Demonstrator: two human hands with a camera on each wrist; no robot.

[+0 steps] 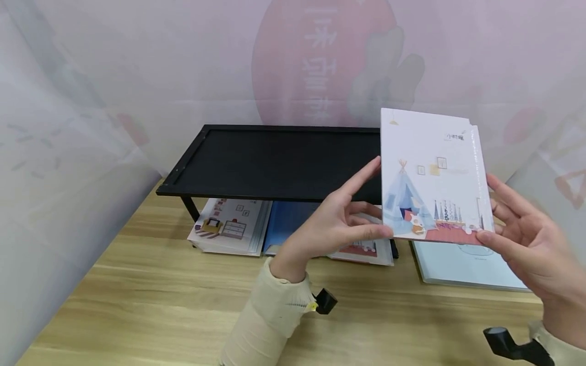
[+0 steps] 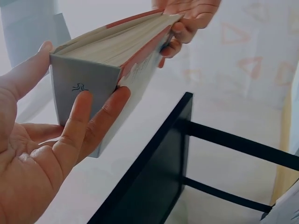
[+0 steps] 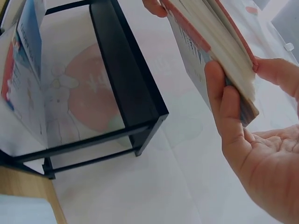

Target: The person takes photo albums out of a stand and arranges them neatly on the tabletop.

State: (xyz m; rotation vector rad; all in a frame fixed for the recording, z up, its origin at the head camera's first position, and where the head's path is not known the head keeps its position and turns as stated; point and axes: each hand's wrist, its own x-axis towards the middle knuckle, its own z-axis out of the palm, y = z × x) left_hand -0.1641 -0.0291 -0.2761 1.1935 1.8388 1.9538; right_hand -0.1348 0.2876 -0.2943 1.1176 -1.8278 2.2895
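The left hand's fingers (image 2: pixel 100 116) pinch one edge of a book (image 1: pixel 432 178): the thumb sits on one side and the other fingers press the gray spine, as the left wrist view shows. The right hand's fingers (image 3: pixel 224 107) hold the other edge the same way, thumb on one cover and fingers along the pages. Both hands are curled lightly round the book, not squeezing hard.

The book has a picture of a blue tent on its cover. It is held up in the air, standing nearly straight, at the right of the head view. The left hand (image 1: pixel 339 221) is in the middle of the frame and the right hand (image 1: pixel 526 239) is at the right edge.

Behind the book is a black shelf (image 1: pixel 274 162), lying across the middle of the frame. More books (image 1: pixel 231 223) lie flat under it, on the wooden table (image 1: pixel 160 300). One pale book (image 1: pixel 462 264) lies on the table below the held one.

It looks like the book is being carried toward the shelf. The next move, I think, needs both hands to keep it steady and line it up with a free spot.
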